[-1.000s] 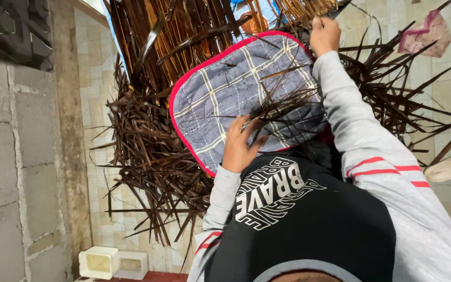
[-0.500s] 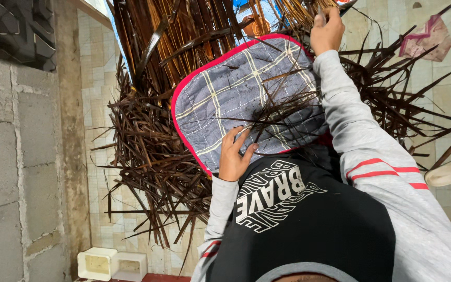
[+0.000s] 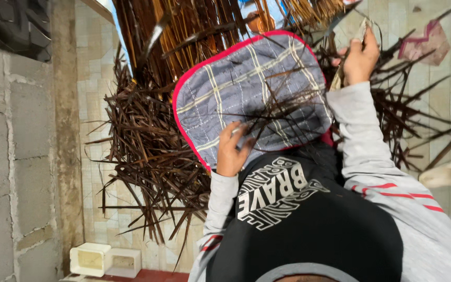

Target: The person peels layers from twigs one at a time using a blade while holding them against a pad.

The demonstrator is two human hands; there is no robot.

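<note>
The landmark here is the grey checked cloth with its red piped edge, spread over the person's lap. The left hand lies on the near edge of that cloth, its fingers curled lightly around a few thin dark brown strips that fan out across the cloth's middle; the grip looks loose, more a pinch than a fist. The right hand is raised beyond the cloth's far right edge, its fingers closed round a pale, flat strip end, though how firmly it is clamped cannot be told. A thick heap of dark dried leaf strips spills out to the left of the cloth and past its right edge onto the pale tiled floor. Above the cloth's far edge stand lighter tan, straw-coloured strips in a dense bundle. Well to the left of the cloth rises a grey block wall, and near its foot sits a small cream box-shaped holder. A pale sandal lies on the floor to the right of the cloth.
</note>
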